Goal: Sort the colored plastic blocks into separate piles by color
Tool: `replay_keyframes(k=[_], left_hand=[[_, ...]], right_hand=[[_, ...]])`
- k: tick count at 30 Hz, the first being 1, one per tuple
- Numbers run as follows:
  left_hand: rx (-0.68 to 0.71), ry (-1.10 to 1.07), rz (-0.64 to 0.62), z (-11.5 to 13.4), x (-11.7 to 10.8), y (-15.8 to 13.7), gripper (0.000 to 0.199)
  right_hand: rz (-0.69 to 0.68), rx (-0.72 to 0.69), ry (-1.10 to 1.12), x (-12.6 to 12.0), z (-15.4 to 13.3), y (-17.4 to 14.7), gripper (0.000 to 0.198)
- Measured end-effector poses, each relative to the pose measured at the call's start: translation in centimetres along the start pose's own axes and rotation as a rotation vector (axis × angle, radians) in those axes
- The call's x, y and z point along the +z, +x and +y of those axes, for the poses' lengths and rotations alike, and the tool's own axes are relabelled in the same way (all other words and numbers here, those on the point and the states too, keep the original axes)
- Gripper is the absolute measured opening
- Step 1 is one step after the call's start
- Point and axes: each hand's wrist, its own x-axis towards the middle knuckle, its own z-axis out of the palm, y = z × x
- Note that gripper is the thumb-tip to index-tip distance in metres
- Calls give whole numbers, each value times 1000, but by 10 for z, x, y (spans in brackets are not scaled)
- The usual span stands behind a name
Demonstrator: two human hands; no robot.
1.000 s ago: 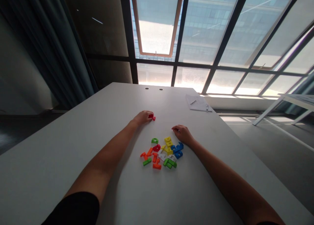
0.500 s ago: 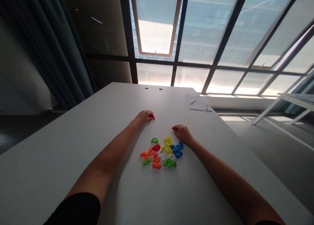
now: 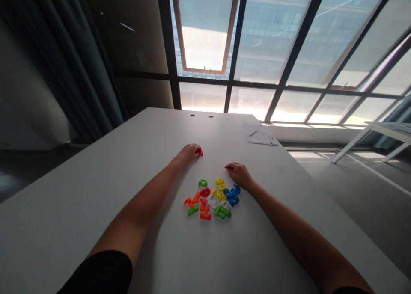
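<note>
My left hand (image 3: 190, 152) is closed around a red plastic block (image 3: 201, 152) out on the white table, beyond the pile. Part of that block is hidden by the fingers. To the right and nearer, my right hand (image 3: 236, 170) rests on the tabletop, fingers loosely stretched to the left with nothing visible in them. Just below it lie small toy blocks: yellow blocks (image 3: 220, 183), blue blocks (image 3: 234, 193), a red block (image 3: 204, 192), a green block (image 3: 202, 183), orange blocks (image 3: 205, 216), white blocks (image 3: 212, 204) and more green blocks (image 3: 222, 212).
The white table (image 3: 96, 191) reaches away toward large windows. Paper sheets (image 3: 261, 133) with pens lie near its right edge. Two round holes (image 3: 211, 116) sit at the far end. A dark curtain (image 3: 73, 63) hangs at left, and another white table (image 3: 390, 131) stands at right.
Both hands stay almost in place. The left hand still holds the red block, which looks slightly turned, and the pile has not changed.
</note>
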Motion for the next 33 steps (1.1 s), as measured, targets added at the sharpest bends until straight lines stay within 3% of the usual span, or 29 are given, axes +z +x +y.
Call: replay_keyframes(k=[13, 19, 21, 23, 26, 29, 33], left_hand=[[-2, -51, 35, 1, 4, -10, 44], [118, -90, 146, 20, -13, -43, 48], [205, -161, 68, 38, -28, -64, 42], [285, -235, -99, 61, -45, -88, 33], [348, -219, -272, 93, -61, -119, 23], [392, -159, -306, 111, -61, -136, 19], [378, -139, -293, 116, -49, -140, 16]], right_hand=[[0, -2, 7, 3, 3, 0, 22], [2, 3, 3, 3, 4, 0, 21], [1, 2, 5, 2, 3, -1, 21], [2, 0, 2, 2, 3, -1, 21], [7, -3, -7, 2, 3, -1, 21], [8, -4, -11, 2, 4, 0, 21], [0, -5, -35, 2, 4, 0, 21]])
